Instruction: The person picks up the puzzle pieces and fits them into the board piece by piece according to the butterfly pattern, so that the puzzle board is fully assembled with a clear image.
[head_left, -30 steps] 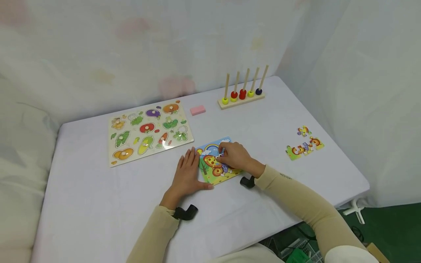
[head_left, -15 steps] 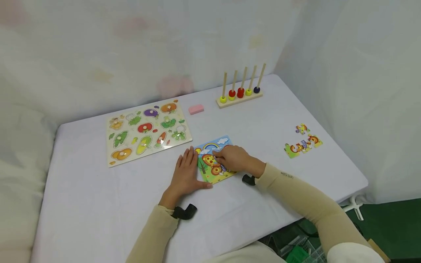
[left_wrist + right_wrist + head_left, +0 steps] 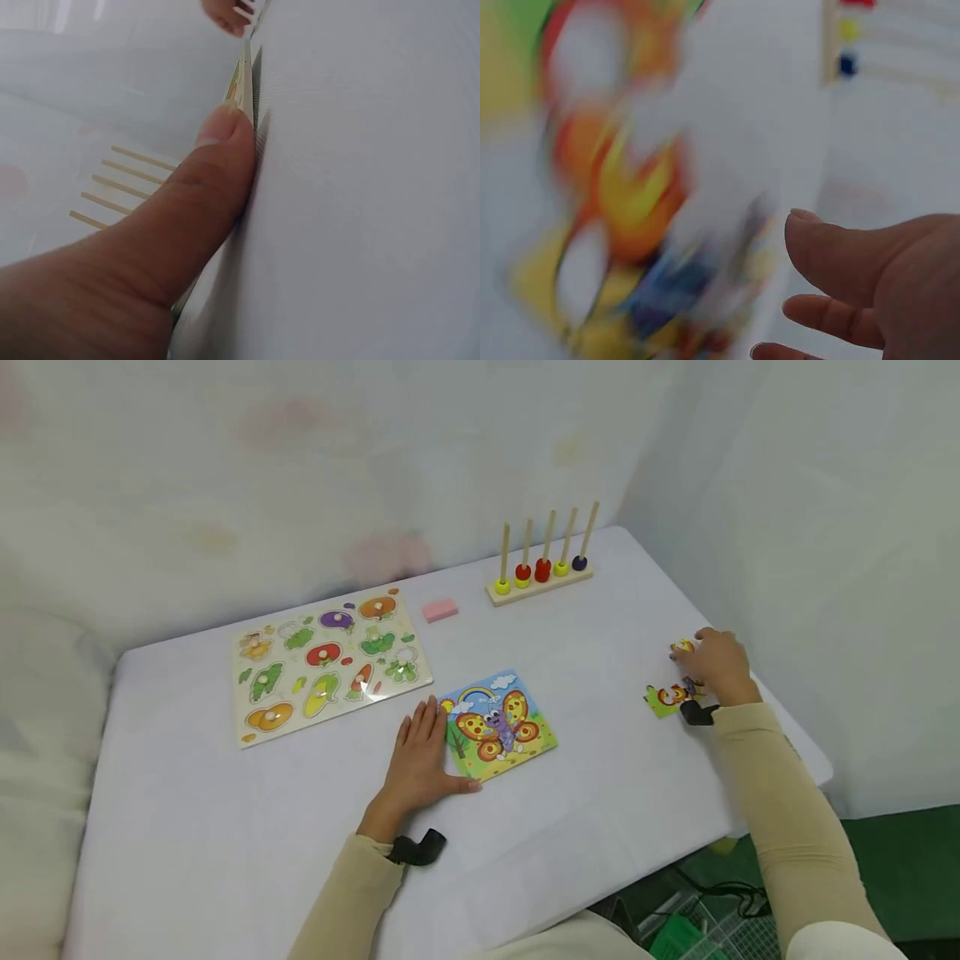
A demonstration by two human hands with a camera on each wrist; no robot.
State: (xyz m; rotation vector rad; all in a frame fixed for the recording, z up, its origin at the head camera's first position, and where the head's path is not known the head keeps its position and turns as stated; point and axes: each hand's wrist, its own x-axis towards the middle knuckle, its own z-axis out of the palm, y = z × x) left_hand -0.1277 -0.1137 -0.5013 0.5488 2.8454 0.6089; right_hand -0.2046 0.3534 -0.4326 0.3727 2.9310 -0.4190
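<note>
A square butterfly jigsaw puzzle (image 3: 540, 743) lies on the white table in the head view. My left hand (image 3: 417, 760) rests at its left side with fingers straight and the thumb along its near corner. In the left wrist view the thumb (image 3: 202, 187) touches the puzzle's thin edge (image 3: 244, 86). Far to the right, my right hand (image 3: 722, 667) is over loose jigsaw pieces (image 3: 664, 699), partly covering them. One separate piece (image 3: 682, 646) shows beside its fingertips. In the right wrist view, thumb and fingers are apart with nothing between them; the pieces (image 3: 641, 202) there are blurred.
A vegetable peg board (image 3: 300, 685) lies at the back left. A pink block (image 3: 440, 609) is to its right. Behind stands a bead abacus (image 3: 540, 585) with upright wooden rods. The table's right edge (image 3: 787, 714) runs close by my right arm.
My right hand has left the butterfly puzzle and moved right to the loose pieces, so the whole butterfly picture now shows. The left hand has stayed at the puzzle's left side.
</note>
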